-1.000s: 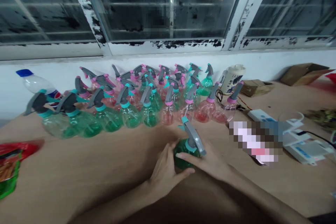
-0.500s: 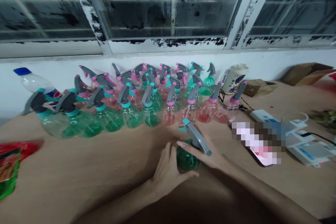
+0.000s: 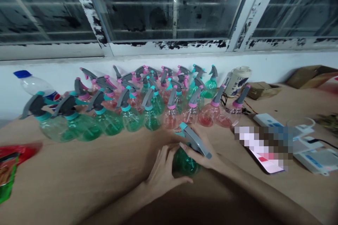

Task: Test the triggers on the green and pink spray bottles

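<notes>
Low in the middle of the table stands a green spray bottle [image 3: 186,161] with a grey and teal trigger head, close in front of me. My left hand [image 3: 163,168] curves around the left side of its round body, thumb across the near side. At the neck, just under the grey trigger head, my right hand [image 3: 203,151] is closed, with its thumb toward the left hand. Beyond the hands, several green spray bottles [image 3: 130,119] with teal collars and several pink spray bottles [image 3: 208,114] with pink collars stand in rows.
A clear bottle with a blue cap [image 3: 34,84] leans at the far left. A red and green packet [image 3: 13,168] lies at the left edge. To the right are a phone [image 3: 274,168], white power strips [image 3: 314,154], a paper cup [image 3: 237,81] and a cardboard box [image 3: 264,90].
Both hands and the green spray bottle have shifted slightly left and toward me. The grip looks the same, and the view has tilted a little.
</notes>
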Available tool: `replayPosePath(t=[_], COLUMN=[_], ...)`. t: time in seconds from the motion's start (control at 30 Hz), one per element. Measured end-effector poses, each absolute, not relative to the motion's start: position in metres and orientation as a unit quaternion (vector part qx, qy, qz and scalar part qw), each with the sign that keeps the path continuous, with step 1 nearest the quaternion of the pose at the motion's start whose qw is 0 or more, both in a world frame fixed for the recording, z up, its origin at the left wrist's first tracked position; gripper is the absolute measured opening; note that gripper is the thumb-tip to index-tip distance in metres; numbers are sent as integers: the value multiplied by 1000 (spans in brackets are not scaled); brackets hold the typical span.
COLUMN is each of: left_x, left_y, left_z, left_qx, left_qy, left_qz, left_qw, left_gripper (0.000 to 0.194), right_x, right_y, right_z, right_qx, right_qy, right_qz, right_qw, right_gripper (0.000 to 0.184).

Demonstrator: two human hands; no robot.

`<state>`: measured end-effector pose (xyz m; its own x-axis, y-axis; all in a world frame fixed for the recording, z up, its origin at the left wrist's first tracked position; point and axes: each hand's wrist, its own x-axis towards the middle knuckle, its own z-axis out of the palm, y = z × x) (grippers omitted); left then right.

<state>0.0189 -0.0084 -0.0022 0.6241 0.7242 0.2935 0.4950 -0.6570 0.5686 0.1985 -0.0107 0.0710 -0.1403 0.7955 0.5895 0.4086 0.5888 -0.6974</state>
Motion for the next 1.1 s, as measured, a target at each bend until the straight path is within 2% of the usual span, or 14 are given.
replayPosePath(t=[0.07, 0.23, 0.4, 0.73, 1.1], left_x=[11, -7, -11, -6, -5], left_y=[-3, 12, 23, 23, 26], left_z=[0, 5, 6, 13, 9], left_qx=[882, 857, 813, 805, 789], left_qy=[331, 369, 438, 429, 452], left_qz=[257, 283, 306, 296, 276], left_qw=[216, 221, 231, 284, 313], left_gripper=[82, 43, 26, 24, 24], right_x=[199, 200, 199, 199, 201], right_y=[-9, -6, -2, 2, 3], right_z=[71, 72, 74, 80, 70], right_qx=[-410, -398, -385, -366, -378], right_qy=[-733, -741, -753, -779, -764], right_qz=[185, 183, 188, 138, 161], right_qw=[510, 509, 500, 489, 497], right_gripper=[17, 17, 6, 7, 24])
